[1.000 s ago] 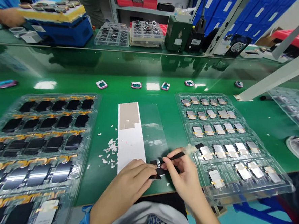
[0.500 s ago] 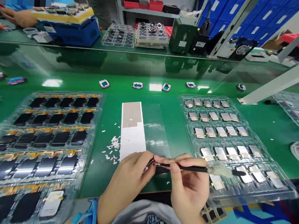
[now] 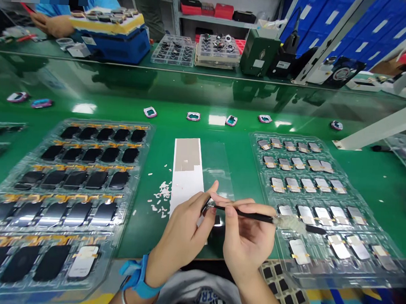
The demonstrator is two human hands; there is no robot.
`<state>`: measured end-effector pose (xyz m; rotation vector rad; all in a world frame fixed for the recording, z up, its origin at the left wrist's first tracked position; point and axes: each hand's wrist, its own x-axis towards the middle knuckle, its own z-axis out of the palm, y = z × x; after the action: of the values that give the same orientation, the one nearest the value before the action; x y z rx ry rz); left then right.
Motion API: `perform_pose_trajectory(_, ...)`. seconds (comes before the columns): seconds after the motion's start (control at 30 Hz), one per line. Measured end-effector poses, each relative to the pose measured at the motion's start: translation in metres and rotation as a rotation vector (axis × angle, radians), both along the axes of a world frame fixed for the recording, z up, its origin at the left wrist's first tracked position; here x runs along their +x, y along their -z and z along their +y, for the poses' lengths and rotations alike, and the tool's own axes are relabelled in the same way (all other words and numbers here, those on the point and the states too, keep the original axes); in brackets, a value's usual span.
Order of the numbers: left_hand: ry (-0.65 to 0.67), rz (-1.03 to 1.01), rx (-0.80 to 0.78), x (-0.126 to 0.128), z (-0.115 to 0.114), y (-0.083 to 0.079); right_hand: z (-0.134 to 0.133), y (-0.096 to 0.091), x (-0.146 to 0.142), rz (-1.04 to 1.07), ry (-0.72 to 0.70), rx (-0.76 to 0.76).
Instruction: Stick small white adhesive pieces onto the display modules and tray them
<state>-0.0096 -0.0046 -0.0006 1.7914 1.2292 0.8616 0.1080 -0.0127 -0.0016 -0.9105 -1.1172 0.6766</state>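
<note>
My left hand (image 3: 182, 233) is closed, its thumb and fingers pinching a small display screen (image 3: 204, 207) with a dark edge, mostly hidden by the fingers. Between the thumb and fingers of my right hand (image 3: 250, 242) is a slim black tool (image 3: 254, 215) with a pale wrapped section toward its rear end. The tool's front end reaches the screen at my left fingertips. Under my hands lies a white strip (image 3: 187, 185) with beige film on its upper part. Small white scraps (image 3: 161, 195) are scattered to its left.
A clear tray of black screens (image 3: 75, 179) is on the left, one turned silver side up. Another tray of silver-backed screens (image 3: 307, 185) is on the right. Pinkish watch frames (image 3: 193, 116) line the back. A white post (image 3: 379, 126) slants at right; another person works behind.
The view has shifted, so the bench appears farther right. My left thumb and fingers have moved on the screen, and the tool's front end has come up closer to it.
</note>
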Motion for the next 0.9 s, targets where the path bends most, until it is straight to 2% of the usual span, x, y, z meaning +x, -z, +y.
perform_pose_trajectory(0.3, 0.01, -0.057, -0.012, -0.0023, 0.0006, 0.004, 0.0045, 0.0041, -0.0006, -0.024, 0.004, 0.004)
perform_pose_trajectory(0.9, 0.009, 0.003, 0.0, -0.005, -0.001, 0.0065, 0.0058, 0.0076, 0.0018, 0.028, -0.049, 0.0)
